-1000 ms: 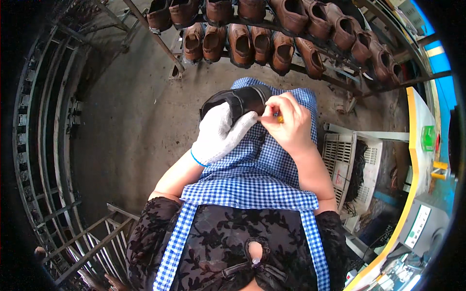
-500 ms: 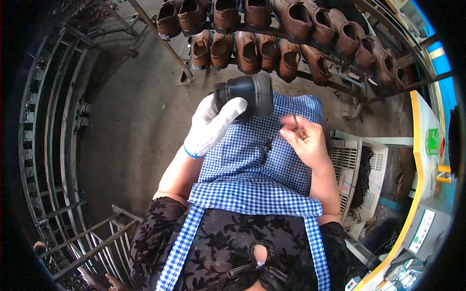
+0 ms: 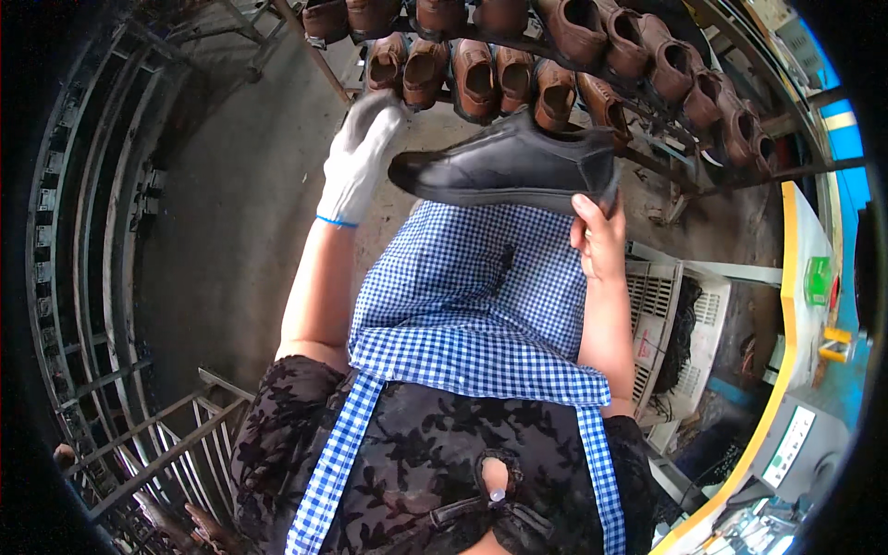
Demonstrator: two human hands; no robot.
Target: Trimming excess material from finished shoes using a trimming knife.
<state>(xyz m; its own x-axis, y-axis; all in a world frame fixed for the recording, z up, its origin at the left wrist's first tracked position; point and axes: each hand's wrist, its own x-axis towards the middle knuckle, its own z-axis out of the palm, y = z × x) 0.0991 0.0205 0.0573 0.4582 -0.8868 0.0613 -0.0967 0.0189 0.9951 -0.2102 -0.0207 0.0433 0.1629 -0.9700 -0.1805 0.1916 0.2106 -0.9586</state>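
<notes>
A black shoe (image 3: pixel 504 165) is held sideways above my lap, its toe to the left and its heel to the right. My right hand (image 3: pixel 601 236), bare, grips it by the heel, with the thumb on the sole edge; the other fingers are partly hidden behind. My left hand (image 3: pixel 363 153) wears a white knit glove with a grey palm and a blue cuff edge. It is raised just left of the toe, apart from the shoe, fingers and thumb parted with nothing visible between them. A blue-and-white checked apron (image 3: pixel 462 305) covers my lap beneath.
Ahead stands a metal rack (image 3: pixel 638 97) with two tiers of brown shoes (image 3: pixel 474 79). To my right are a pale plastic crate (image 3: pixel 708 342) holding dark cords and a yellow-edged workbench (image 3: pixel 788 305). Metal frames (image 3: pixel 106 231) line the left side, with another rack (image 3: pixel 176 444) at lower left.
The shoe has swung from end-on to side-on and moved right. My left hand has let go of it and shifted left; my right hand now grips its heel.
</notes>
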